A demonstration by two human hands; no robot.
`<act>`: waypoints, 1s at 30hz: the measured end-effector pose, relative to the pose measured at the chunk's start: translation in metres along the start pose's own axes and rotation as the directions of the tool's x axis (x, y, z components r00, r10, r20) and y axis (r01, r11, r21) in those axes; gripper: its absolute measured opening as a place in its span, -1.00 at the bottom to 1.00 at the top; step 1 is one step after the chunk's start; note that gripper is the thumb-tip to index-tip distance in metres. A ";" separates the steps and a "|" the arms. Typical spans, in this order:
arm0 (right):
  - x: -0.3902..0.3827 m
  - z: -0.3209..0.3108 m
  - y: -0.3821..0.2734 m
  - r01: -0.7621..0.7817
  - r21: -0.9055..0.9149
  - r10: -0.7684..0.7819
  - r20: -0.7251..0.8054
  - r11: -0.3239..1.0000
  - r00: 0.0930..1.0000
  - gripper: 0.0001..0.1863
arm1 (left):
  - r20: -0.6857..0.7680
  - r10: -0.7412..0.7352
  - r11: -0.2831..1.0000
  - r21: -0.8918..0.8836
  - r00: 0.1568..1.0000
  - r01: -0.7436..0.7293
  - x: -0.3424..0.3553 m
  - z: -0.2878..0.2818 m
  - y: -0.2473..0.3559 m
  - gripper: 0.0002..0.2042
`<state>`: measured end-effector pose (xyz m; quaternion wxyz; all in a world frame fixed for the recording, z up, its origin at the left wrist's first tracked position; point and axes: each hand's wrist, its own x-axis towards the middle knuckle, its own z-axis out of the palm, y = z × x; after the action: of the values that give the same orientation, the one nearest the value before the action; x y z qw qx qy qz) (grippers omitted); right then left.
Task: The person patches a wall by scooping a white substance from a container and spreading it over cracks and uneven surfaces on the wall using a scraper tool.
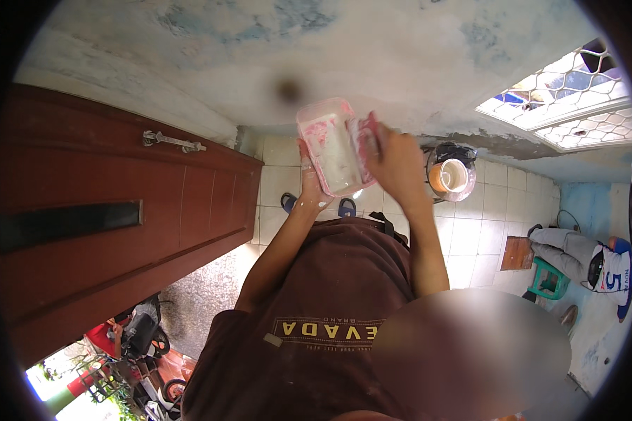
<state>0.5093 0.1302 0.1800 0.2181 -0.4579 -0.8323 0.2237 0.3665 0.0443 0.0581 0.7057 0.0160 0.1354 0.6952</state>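
One tub [326, 107], one scraper [364, 144], lying almost side by side

Right up against the action now, and everything turns on how these two line up! The clear, pink-smeared tub sits ahead of the person's body, held up above the tiled floor [463, 238], its long axis running away toward the pale wall [400, 67] with the far end leaning a touch left. White paste [340, 151] coats its inside.

Left hand [313, 184] on the near left corner, palm under and fingers up the side, cupping it firmly. Over on the other flank, the right hand [398, 165] is curled around the scraper, fingers bunched, knuckles up. And look at that angle: the pink scraper lies along the tub's right long side, nearly parallel to it! Whether its edge touches the rim or the paste, I cannot tell through the blur.

So the tub lies just left of the right hand, which is the nearer one to the scraper; the wall stands beyond both. Well off to the right, a white-and-orange cup [437, 177].
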 end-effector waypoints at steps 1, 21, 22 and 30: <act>-0.005 0.016 0.002 -0.015 -0.070 0.020 0.079 0.997 0.997 -0.69 | -0.031 0.026 0.997 0.079 0.999 -0.024 0.004 0.002 -0.004 -0.10; 0.005 0.000 -0.002 -0.235 0.180 0.227 0.066 0.955 0.972 -0.66 | -0.059 0.048 0.974 0.223 0.997 -0.034 -0.005 -0.011 0.002 -0.09; 0.001 0.016 0.003 -0.165 0.100 0.160 0.054 0.981 0.986 -0.66 | -0.078 0.070 0.975 0.215 0.995 -0.051 -0.003 -0.009 0.001 -0.09; -0.002 0.027 0.007 -0.098 0.210 0.100 0.000 0.973 0.995 -0.68 | -0.104 0.165 0.943 0.308 0.981 -0.126 0.003 -0.008 -0.007 -0.14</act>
<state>0.4995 0.1267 0.1541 0.2582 -0.4744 -0.7791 0.3183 0.3719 0.0461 0.0487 0.6315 0.0879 0.2828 0.7166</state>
